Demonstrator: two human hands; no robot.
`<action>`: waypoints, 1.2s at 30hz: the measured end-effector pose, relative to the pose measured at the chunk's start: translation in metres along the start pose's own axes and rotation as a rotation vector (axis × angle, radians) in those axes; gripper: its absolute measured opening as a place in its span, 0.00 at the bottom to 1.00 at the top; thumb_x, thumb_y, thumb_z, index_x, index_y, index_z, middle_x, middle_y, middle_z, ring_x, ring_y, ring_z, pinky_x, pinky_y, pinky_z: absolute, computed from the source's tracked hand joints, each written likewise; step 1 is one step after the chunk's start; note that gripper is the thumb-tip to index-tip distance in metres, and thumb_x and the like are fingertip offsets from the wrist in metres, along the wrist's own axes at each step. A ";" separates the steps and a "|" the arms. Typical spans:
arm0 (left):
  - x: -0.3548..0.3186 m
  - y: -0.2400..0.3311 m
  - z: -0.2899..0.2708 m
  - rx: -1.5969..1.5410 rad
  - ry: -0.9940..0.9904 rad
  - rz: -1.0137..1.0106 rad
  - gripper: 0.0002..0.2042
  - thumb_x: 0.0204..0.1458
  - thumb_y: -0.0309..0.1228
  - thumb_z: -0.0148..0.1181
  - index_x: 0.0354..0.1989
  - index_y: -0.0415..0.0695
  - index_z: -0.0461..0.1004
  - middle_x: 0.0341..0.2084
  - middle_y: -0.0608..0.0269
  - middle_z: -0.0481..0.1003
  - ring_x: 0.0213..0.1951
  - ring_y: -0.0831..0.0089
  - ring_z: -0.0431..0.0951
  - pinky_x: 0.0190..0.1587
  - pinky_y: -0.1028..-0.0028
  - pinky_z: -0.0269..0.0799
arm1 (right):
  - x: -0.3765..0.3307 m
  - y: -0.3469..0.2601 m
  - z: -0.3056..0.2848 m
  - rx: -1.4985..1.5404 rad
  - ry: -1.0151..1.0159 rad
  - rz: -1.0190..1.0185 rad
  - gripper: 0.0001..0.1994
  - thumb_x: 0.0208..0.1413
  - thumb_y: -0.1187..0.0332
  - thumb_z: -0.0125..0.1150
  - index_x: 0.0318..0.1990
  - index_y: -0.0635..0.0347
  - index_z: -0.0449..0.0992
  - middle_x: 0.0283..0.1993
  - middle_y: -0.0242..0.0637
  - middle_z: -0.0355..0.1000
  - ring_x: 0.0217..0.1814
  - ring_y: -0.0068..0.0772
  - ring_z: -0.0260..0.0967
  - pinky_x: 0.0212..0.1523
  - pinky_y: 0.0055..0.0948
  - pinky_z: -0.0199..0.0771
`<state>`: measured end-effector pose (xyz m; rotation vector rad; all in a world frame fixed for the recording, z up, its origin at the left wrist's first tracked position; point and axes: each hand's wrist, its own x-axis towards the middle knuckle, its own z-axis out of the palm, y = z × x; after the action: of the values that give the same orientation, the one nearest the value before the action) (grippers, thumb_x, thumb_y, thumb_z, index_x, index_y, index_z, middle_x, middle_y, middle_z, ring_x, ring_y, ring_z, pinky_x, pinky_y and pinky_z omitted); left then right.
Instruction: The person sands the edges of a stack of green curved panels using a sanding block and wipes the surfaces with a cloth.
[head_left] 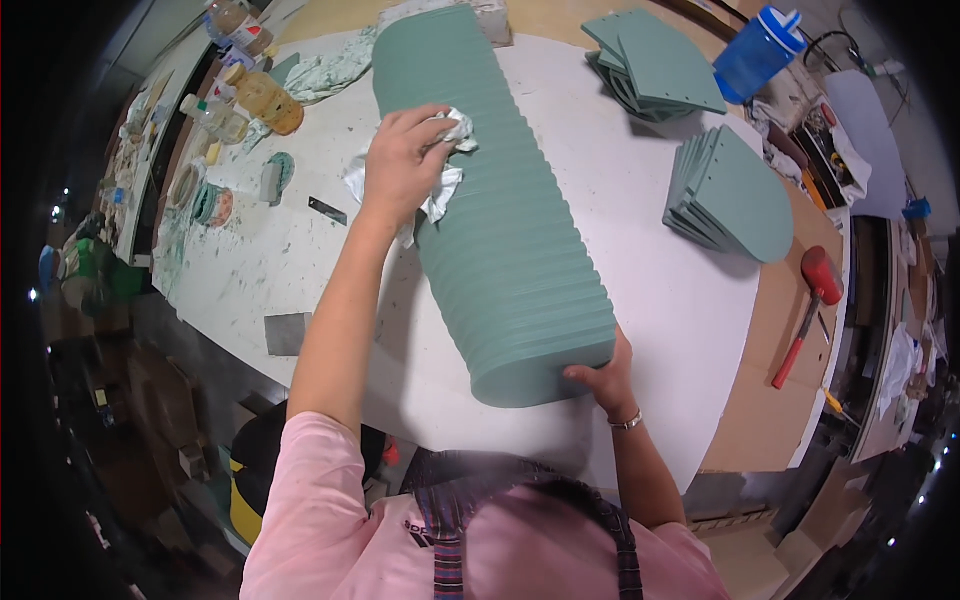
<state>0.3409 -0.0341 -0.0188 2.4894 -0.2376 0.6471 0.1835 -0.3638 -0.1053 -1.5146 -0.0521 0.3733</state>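
A long green stack of round-edged plates (510,240) lies slantwise on the white-covered table, its ridged side facing up. My left hand (402,165) is closed on a crumpled white cloth (440,198) and presses it against the stack's upper left side. At the near end of the stack, my right hand (607,375) grips the lower right corner. Its thumb rests on the flat end face, while the other fingers are mostly hidden along the far side.
Two fanned piles of green plates, one farther (655,65) and one nearer (735,195), sit at right. Beyond them stands a blue bottle (755,58); a red mallet (808,310) lies on cardboard (745,400). Jars (265,100), a blade (327,211) and a grey square (288,334) are at left.
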 end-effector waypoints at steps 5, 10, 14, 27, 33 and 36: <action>-0.073 -0.058 -0.025 -0.096 0.136 -0.378 0.12 0.48 0.21 0.63 0.42 0.39 0.82 0.47 0.58 0.80 0.48 0.63 0.77 0.49 0.69 0.76 | -0.002 0.002 0.001 0.017 -0.018 -0.007 0.43 0.32 0.63 0.82 0.59 0.68 0.68 0.50 0.37 0.75 0.52 0.30 0.71 0.55 0.31 0.71; -0.086 -0.066 -0.043 -0.217 0.312 -0.428 0.12 0.48 0.19 0.62 0.42 0.37 0.82 0.45 0.57 0.80 0.49 0.67 0.78 0.48 0.70 0.77 | -0.002 0.001 0.006 0.027 0.004 0.002 0.44 0.33 0.58 0.83 0.59 0.70 0.68 0.51 0.37 0.75 0.52 0.32 0.72 0.56 0.32 0.71; -0.035 -0.040 -0.028 -0.296 0.271 -0.296 0.12 0.45 0.19 0.63 0.40 0.39 0.82 0.46 0.57 0.79 0.46 0.64 0.78 0.48 0.66 0.76 | -0.004 0.007 -0.004 -0.109 0.016 -0.004 0.45 0.33 0.57 0.82 0.60 0.71 0.67 0.52 0.39 0.76 0.53 0.33 0.73 0.56 0.32 0.71; 0.020 -0.013 -0.012 0.230 -0.099 0.038 0.11 0.36 0.24 0.68 0.31 0.45 0.75 0.33 0.66 0.73 0.42 0.60 0.72 0.44 0.61 0.66 | -0.022 0.021 -0.005 0.040 0.094 0.037 0.51 0.33 0.59 0.84 0.65 0.73 0.62 0.60 0.45 0.71 0.61 0.37 0.69 0.62 0.37 0.67; 0.054 0.009 0.033 0.168 -0.092 0.196 0.09 0.36 0.24 0.66 0.28 0.45 0.74 0.32 0.64 0.71 0.39 0.59 0.71 0.42 0.62 0.65 | -0.017 0.022 -0.004 0.057 0.040 0.042 0.54 0.33 0.57 0.85 0.66 0.75 0.60 0.61 0.48 0.69 0.61 0.39 0.69 0.62 0.38 0.68; 0.049 -0.003 0.017 0.109 -0.123 0.155 0.09 0.36 0.23 0.65 0.27 0.45 0.73 0.30 0.63 0.70 0.39 0.59 0.71 0.41 0.63 0.65 | -0.017 0.021 -0.001 0.027 0.096 0.011 0.52 0.34 0.53 0.84 0.64 0.76 0.62 0.59 0.49 0.70 0.60 0.39 0.69 0.60 0.39 0.70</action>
<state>0.3905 -0.0424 -0.0083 2.6380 -0.4564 0.5834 0.1629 -0.3694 -0.1228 -1.5048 0.0363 0.3085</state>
